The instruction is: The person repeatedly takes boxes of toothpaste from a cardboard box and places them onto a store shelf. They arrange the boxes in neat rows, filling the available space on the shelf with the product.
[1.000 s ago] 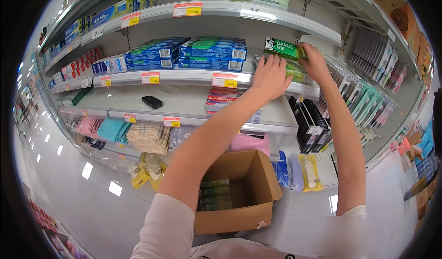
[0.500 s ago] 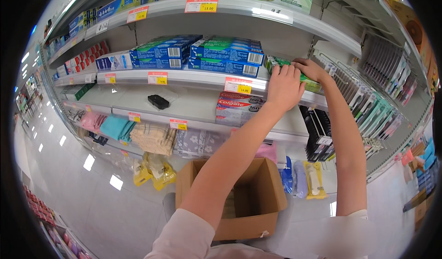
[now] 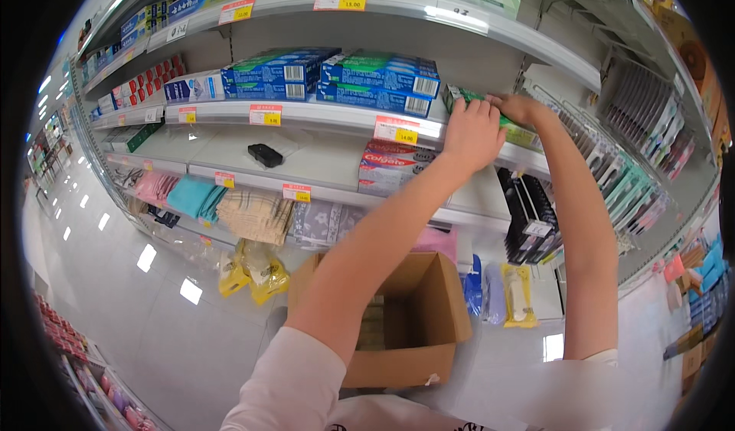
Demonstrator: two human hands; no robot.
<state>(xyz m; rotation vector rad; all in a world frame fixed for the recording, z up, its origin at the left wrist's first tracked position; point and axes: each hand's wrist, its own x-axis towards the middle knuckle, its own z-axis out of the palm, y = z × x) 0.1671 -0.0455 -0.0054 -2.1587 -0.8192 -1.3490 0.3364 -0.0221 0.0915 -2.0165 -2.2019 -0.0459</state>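
Note:
On the middle shelf, at the right end of the toothpaste row, lie green toothpaste boxes (image 3: pixel 522 135). My left hand (image 3: pixel 476 131) is closed over their front, its fingers curled across the top. Just behind it, my right hand (image 3: pixel 524 109) grips the far right side of the same boxes. Both hands cover much of them, so how many there are is hidden. Left of them sit stacked blue and green toothpaste boxes (image 3: pixel 379 94). An open cardboard box (image 3: pixel 398 366) stands below my arms, with some packages at its bottom.
Red toothpaste boxes (image 3: pixel 387 172) and a black object (image 3: pixel 265 155) rest on the lower shelf. Toothbrush packs (image 3: pixel 612 174) hang on hooks at the right. Folded towels (image 3: pixel 195 198) fill the shelf below. Yellow packages (image 3: pixel 264 274) are on the floor.
Both hands stay on the green toothpaste boxes with only slight shifts of the fingers. The whole view has moved slightly, and the cardboard box appears a little higher.

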